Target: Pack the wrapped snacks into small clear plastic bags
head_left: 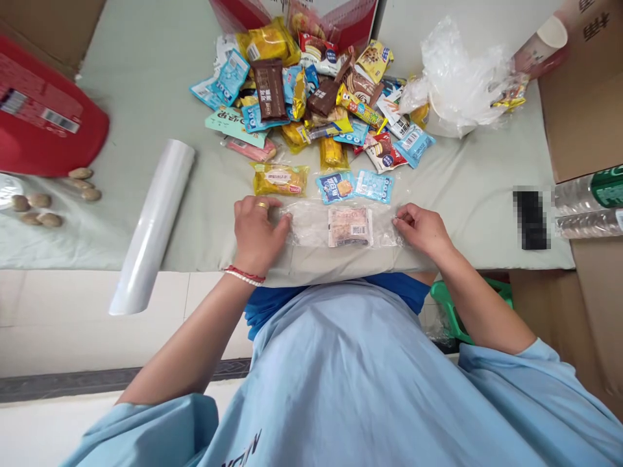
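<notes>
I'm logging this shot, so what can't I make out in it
In the head view:
Nearest pack: small print too tiny.
Pile: lower packs hidden under upper ones.
Bottles: cut off by right edge.
Tub: cut off by left edge.
Dark patch: blurred by pixelation.

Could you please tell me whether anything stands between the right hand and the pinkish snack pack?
Only clear plastic lies between the right hand and the snack pack; no other object visibly blocks the way. Whether it covers the pack is unclear.
</notes>
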Demonstrator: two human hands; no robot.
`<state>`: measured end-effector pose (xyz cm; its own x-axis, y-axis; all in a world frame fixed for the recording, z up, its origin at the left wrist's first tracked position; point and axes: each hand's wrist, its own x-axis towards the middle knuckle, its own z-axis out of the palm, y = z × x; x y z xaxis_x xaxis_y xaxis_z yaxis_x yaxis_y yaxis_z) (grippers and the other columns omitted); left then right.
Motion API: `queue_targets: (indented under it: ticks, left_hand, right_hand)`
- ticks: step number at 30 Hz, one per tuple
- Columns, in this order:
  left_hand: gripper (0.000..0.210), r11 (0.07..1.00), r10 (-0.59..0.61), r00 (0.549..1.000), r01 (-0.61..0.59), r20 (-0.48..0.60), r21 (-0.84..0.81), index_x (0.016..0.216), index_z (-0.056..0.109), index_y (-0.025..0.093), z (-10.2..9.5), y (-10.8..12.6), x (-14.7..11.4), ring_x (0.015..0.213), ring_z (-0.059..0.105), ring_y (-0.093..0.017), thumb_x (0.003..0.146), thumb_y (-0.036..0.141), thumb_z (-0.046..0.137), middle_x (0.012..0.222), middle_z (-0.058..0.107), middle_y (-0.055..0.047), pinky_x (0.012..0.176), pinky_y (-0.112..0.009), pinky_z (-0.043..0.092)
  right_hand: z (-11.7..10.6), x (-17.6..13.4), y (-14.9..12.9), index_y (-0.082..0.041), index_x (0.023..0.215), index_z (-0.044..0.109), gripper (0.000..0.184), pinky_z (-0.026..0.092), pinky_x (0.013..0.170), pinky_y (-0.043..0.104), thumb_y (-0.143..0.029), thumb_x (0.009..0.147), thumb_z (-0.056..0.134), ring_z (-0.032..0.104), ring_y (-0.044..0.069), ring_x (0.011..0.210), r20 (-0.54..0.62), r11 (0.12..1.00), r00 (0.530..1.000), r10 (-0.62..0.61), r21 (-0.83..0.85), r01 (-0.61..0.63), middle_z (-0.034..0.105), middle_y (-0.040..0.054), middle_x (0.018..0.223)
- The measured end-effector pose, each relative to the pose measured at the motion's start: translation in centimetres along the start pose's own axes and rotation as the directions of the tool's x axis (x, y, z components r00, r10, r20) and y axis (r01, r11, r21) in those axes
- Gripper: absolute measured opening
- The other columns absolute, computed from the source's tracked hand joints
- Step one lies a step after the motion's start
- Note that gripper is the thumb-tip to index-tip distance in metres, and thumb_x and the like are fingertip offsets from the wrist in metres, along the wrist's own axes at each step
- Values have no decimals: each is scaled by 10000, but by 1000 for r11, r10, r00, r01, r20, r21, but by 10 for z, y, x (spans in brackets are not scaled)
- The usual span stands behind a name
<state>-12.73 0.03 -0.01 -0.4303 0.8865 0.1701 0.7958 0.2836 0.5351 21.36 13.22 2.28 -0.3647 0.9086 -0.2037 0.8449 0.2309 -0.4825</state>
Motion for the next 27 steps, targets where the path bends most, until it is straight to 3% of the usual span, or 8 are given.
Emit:
queue_targets:
  ticks: [4, 6, 7, 10, 15, 21, 25, 27]
  left_hand:
    - [190, 994, 100, 936, -77, -337, 82, 1083, 674, 201, -31, 8, -24, 1160, 594, -326, 937, 305, 612, 1130, 636, -118, 1051, -575, 476]
    - [168, 981, 189, 894, -153, -407, 118, 1091, 680, 244, -41, 23, -38, 1125, 603, -314, 957, 259, 579, 1097, 640, -96, 1020, -572, 481]
    - [181, 969, 246, 893, -223, -377, 104, 1092, 688, 262, -41, 33, -44, 1076, 615, -300, 965, 241, 560, 1054, 648, -86, 983, -548, 495]
    - [298, 919, 393, 918, -393, -55, 9, 1212, 703, 247, -23, 67, -51, 900, 627, -258, 1010, 262, 485, 910, 668, -83, 839, -445, 513]
    - [460, 931, 252, 899, -325, 357, 163, 1450, 609, 238, 19, 101, -35, 918, 668, -269, 1081, 355, 362, 892, 729, -94, 690, -364, 457]
    - [470, 919, 161, 868, -306, 469, 250, 1535, 506, 293, 19, 103, -33, 971, 696, -258, 1099, 366, 348, 999, 770, -85, 665, -319, 422]
    - [467, 919, 172, 864, -314, 473, 239, 1539, 497, 280, 20, 104, -35, 950, 697, -261, 1094, 327, 364, 964, 773, -80, 652, -319, 419]
    - [455, 927, 180, 867, -307, 465, 216, 1521, 516, 266, 22, 105, -34, 948, 697, -260, 1087, 309, 386, 957, 775, -84, 656, -315, 423]
  right_hand:
    - [-18, 5, -6, -207, 1081, 719, 264, 500, 768, 403, -369, 924, 581, 640, 277, 856, -147, 981, 978, -145, -148, 123, 722, 100, 973]
    - [-26, 18, -19, -210, 1126, 713, 292, 507, 886, 457, -382, 968, 537, 625, 315, 997, -194, 953, 942, -274, -184, 240, 709, 130, 1088]
    - [-27, 28, -27, -211, 1162, 706, 313, 493, 947, 481, -392, 984, 523, 608, 331, 1064, -185, 933, 924, -336, -196, 300, 699, 137, 1143]
    - [-15, 66, -55, -192, 1301, 663, 402, 422, 1072, 535, -414, 991, 536, 545, 370, 1205, -77, 871, 881, -467, -213, 443, 664, 152, 1280]
    - [19, 115, -89, -136, 1314, 673, 484, 456, 978, 477, -373, 893, 695, 591, 355, 1084, 121, 863, 891, -437, -224, 453, 722, 149, 1138]
    - [14, 122, -91, -136, 994, 753, 167, 435, 817, 336, -205, 898, 635, 603, 224, 823, 154, 889, 880, -449, -17, 457, 684, 62, 856]
    - [-8, 96, -89, -159, 958, 735, 130, 446, 866, 341, -235, 923, 636, 600, 236, 941, 32, 751, 750, -661, 40, 660, 651, 91, 991]
    - [-14, 71, -90, -172, 995, 719, 166, 450, 798, 315, -232, 983, 565, 598, 218, 904, 63, 668, 665, -744, 33, 744, 640, 90, 990]
